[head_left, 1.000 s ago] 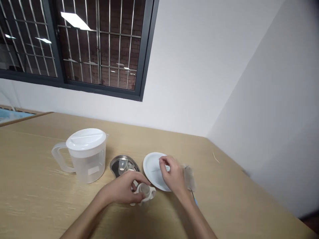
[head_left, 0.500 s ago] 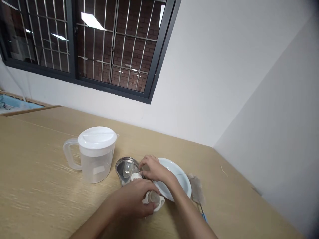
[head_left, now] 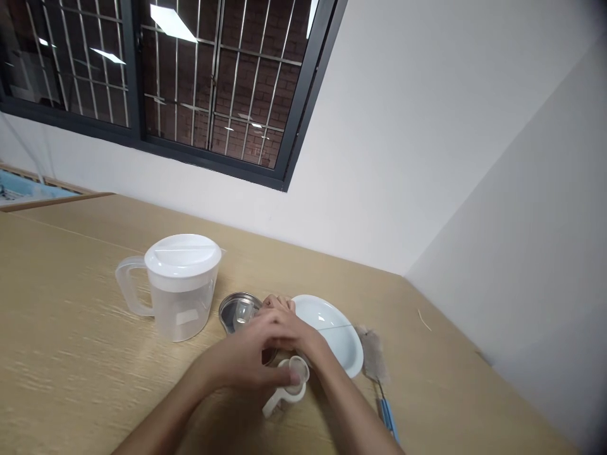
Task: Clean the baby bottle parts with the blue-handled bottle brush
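My left hand is closed, its thumb pressed on a small white plastic piece with a round translucent cup and a side arm. Behind it, my right hand curls its fingers at the edge of a steel kidney dish. The left hand covers most of those fingertips, so what they grip cannot be made out. In the dish lies a small clear cup-like part. A pale oval plate sits under and beside my right wrist.
A lidded translucent pitcher stands left of the dish. Right of the plate lies a bristle brush with a blue handle. A thin light strip is on the wooden table. Behind are a wall and a barred window.
My left hand has moved up against my right hand, now covering its fingertips and part of the dish. The white piece has turned, and its arm now points down-left.
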`<state>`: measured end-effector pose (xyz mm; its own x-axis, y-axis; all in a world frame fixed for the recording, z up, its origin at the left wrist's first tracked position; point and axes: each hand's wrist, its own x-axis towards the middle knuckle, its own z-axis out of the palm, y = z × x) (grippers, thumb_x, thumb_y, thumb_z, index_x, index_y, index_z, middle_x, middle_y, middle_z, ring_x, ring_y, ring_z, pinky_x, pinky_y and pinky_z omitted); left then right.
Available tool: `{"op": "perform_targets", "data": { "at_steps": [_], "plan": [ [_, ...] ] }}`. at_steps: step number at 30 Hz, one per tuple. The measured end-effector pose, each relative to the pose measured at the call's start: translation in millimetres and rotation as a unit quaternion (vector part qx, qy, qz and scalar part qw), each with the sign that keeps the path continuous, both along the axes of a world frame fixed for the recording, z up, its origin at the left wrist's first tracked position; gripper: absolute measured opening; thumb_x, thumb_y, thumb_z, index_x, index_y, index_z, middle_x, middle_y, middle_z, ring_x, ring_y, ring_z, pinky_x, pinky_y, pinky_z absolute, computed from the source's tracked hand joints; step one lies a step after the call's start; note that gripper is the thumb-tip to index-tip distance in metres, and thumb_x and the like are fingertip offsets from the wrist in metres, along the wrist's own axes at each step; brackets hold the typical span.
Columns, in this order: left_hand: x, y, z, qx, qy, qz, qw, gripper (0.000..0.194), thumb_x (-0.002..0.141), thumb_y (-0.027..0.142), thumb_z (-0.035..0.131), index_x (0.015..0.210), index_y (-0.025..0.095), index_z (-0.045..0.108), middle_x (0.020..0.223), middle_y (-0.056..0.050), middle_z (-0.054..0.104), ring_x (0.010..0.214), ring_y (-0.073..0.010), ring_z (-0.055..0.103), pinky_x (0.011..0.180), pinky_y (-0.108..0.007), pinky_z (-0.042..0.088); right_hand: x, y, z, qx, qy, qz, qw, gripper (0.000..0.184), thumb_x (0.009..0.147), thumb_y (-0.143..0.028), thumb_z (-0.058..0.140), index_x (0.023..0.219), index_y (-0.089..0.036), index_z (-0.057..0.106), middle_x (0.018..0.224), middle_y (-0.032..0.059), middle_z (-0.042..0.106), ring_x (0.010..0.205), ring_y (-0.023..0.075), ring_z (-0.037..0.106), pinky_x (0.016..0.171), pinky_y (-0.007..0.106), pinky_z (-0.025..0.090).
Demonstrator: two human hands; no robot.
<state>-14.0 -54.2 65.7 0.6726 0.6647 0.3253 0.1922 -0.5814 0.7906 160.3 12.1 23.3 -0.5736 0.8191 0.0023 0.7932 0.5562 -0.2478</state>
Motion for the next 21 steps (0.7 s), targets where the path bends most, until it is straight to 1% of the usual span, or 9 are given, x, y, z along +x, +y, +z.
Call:
{"op": "perform_targets", "data": {
  "at_steps": [1,3,5,7,12,14,15,18,21],
  "plan": [
    [-2.8,3.5,2.2,0.003,-0.028,0.028,0.999,0.042,0.077,0.034,0.072,0.118,0.028,0.067,0.123,-0.006,0.062,0.113,-0.0228,0.056,0.095,-0.032,0.046,-0.8,0.1,0.3,-0.003,-0.009,-0.011,1.0,0.034,0.074,-0.04,0.077,0.103,-0.028,0.066,0.111,0.0037,0.049,0.108,0.0237,0.041,0.094,0.04,0.032],
    [-7.8,11.9,4.0,0.013,-0.078,0.107,0.991,0.025,0.087,0.035,0.061,0.107,0.025,0.071,0.111,-0.006,0.066,0.103,-0.02,0.06,0.089,-0.031,0.047,-2.2,1.3,0.1,-0.002,-0.023,-0.02,1.0,0.046,0.067,-0.045,0.082,0.105,-0.028,0.066,0.113,0.0044,0.049,0.11,0.0257,0.04,0.094,0.041,0.032],
    [-11.1,20.5,2.5,0.016,-0.109,0.175,0.978,0.022,0.091,0.034,0.054,0.096,0.021,0.072,0.099,-0.006,0.068,0.092,-0.0187,0.061,0.081,-0.03,0.047,-3.6,3.5,-0.5,0.0,-0.032,-0.013,0.999,0.052,0.062,-0.049,0.084,0.108,-0.029,0.066,0.119,0.0053,0.047,0.113,0.0279,0.039,0.095,0.043,0.031],
    [-12.6,27.4,-0.5,0.024,-0.116,0.209,0.971,0.024,0.091,0.035,0.054,0.089,0.019,0.072,0.091,-0.006,0.068,0.085,-0.0182,0.061,0.075,-0.029,0.047,-5.2,5.4,-0.9,-0.004,-0.04,-0.006,0.999,0.053,0.06,-0.049,0.086,0.107,-0.03,0.068,0.122,0.0059,0.046,0.115,0.0297,0.038,0.096,0.045,0.03],
    [-14.8,35.6,-7.6,0.036,-0.076,0.22,0.972,0.023,0.091,0.033,0.052,0.09,0.022,0.071,0.092,-0.004,0.069,0.082,-0.0175,0.061,0.07,-0.029,0.046,-8.7,3.8,1.1,0.001,-0.042,-0.003,0.999,0.051,0.059,-0.047,0.086,0.104,-0.029,0.069,0.119,0.0063,0.047,0.113,0.0299,0.04,0.094,0.044,0.031],
    [-17.1,37.2,-12.1,0.041,-0.054,0.23,0.971,0.02,0.089,0.027,0.052,0.096,0.023,0.07,0.099,-0.004,0.068,0.084,-0.0175,0.062,0.072,-0.03,0.047,-7.0,1.1,5.2,0.016,-0.017,0.001,1.0,0.051,0.06,-0.044,0.085,0.104,-0.027,0.068,0.118,0.0057,0.047,0.111,0.028,0.041,0.094,0.042,0.031],
    [-18.4,38.0,-15.3,0.049,-0.04,0.235,0.97,0.022,0.086,0.023,0.053,0.102,0.023,0.068,0.105,-0.004,0.067,0.088,-0.0182,0.062,0.075,-0.031,0.048,-5.2,-0.3,8.3,0.025,0.001,-0.002,1.0,0.051,0.06,-0.043,0.085,0.105,-0.027,0.066,0.118,0.0053,0.048,0.111,0.027,0.041,0.093,0.041,0.031],
    [-21.5,39.8,-26.7,0.096,0.016,0.228,0.969,0.048,0.075,0.018,0.06,0.123,0.023,0.056,0.124,-0.008,0.061,0.111,-0.0238,0.058,0.094,-0.037,0.047,2.7,-3.5,20.2,0.05,0.062,-0.041,0.996,0.047,0.065,-0.039,0.082,0.106,-0.026,0.062,0.114,0.0033,0.051,0.112,0.0245,0.043,0.094,0.039,0.03],
    [-19.9,41.3,-35.9,0.136,0.075,0.235,0.959,0.063,0.071,0.026,0.068,0.131,0.022,0.049,0.131,-0.011,0.057,0.123,-0.0303,0.051,0.102,-0.045,0.042,8.6,-5.5,31.0,0.064,0.109,-0.078,0.989,0.039,0.069,-0.037,0.078,0.1,-0.025,0.059,0.107,0.001,0.057,0.108,0.0228,0.048,0.092,0.038,0.029]
  ]
}}
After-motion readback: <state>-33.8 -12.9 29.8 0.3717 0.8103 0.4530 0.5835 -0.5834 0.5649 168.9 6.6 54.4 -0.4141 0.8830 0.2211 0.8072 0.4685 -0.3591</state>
